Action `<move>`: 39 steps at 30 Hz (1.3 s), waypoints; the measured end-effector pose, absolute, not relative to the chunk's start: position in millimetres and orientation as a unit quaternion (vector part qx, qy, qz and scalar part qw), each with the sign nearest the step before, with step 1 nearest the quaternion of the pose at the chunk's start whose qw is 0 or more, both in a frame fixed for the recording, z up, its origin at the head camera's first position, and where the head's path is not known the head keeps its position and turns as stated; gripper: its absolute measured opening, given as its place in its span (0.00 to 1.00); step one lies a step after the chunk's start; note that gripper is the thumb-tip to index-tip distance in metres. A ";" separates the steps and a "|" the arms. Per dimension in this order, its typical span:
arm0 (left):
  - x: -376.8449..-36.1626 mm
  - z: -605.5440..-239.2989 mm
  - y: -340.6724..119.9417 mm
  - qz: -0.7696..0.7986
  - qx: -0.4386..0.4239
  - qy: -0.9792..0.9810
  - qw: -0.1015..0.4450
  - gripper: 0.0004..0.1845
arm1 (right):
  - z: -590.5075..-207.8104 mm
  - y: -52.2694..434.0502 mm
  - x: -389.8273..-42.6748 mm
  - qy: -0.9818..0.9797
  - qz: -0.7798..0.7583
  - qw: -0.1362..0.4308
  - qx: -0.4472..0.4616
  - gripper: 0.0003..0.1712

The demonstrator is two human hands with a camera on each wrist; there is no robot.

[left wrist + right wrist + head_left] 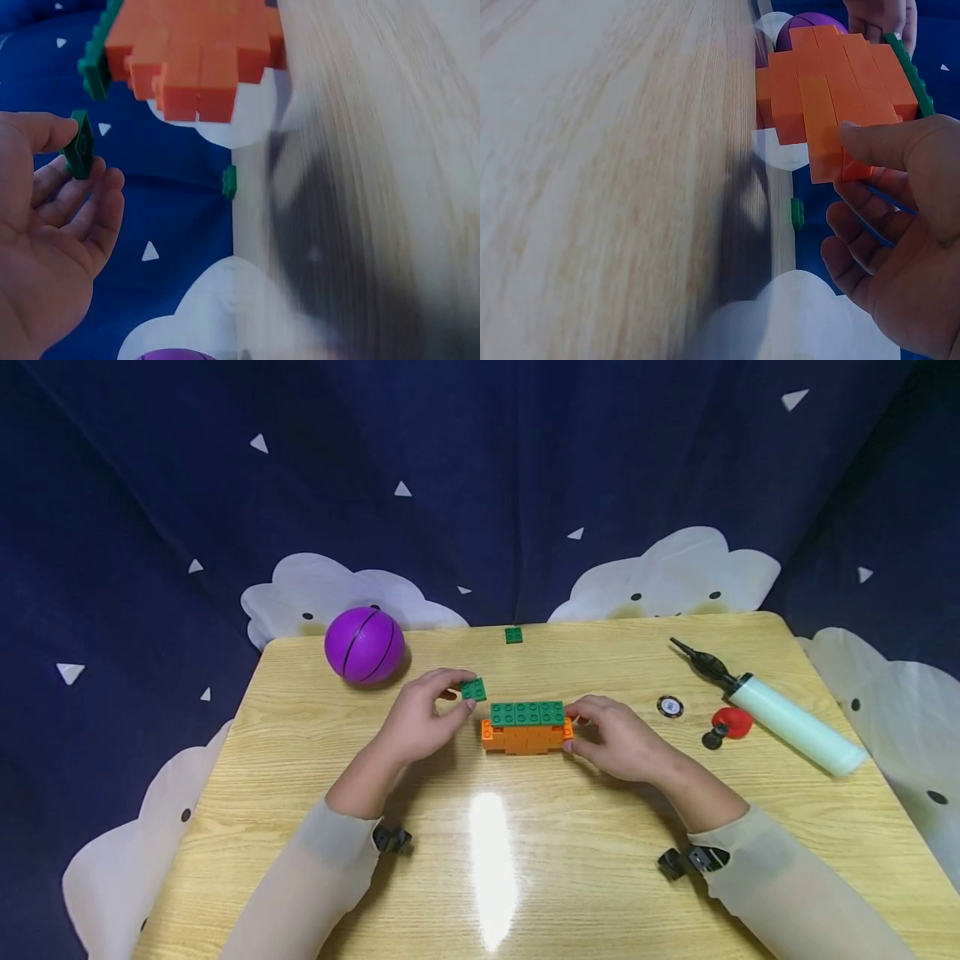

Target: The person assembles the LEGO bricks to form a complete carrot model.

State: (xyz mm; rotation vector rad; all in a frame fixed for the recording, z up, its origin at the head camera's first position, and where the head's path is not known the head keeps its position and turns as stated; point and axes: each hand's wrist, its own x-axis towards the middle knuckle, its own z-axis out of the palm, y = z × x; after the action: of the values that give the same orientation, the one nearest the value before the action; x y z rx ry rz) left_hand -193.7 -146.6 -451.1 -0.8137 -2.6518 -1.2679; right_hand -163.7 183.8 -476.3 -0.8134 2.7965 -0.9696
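Note:
An orange brick build (527, 740) stands mid-table, topped by a row of green plates (527, 714). My right hand (618, 739) grips the build's right end; in the right wrist view the thumb lies on an orange brick (821, 124) with fingers behind it. To the left of the build, my left hand (425, 718) pinches a small green plate (473, 690) between thumb and fingers, apart from the build. The left wrist view shows that plate (79, 146) on edge, with its hollow underside partly visible.
Another small green plate (513, 635) lies at the table's far edge. A purple ball (364, 646) sits at the back left. On the right are a poker chip (670, 707), a red and black piece (731, 723) and a hand pump (798, 724). A dark blue curtain (480, 468) hangs behind.

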 end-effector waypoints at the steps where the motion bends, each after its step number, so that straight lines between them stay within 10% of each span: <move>1: -191.6 -450.4 -146.3 -0.420 -0.273 -0.865 0.046 0.18 | -476.4 183.8 -163.7 0.910 -0.316 0.036 -0.265 0.27; 39: -167.3 -451.1 -124.7 -0.447 -0.266 -0.854 0.000 0.19 | -477.8 184.5 -164.1 0.911 -0.312 0.032 -0.268 0.28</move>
State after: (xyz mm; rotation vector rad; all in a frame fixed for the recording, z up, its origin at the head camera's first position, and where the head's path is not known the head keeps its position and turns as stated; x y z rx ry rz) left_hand -167.3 -124.7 -451.1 -0.8352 -2.6838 -1.4031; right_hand -164.1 184.5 -477.8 -0.8249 2.8050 -0.9607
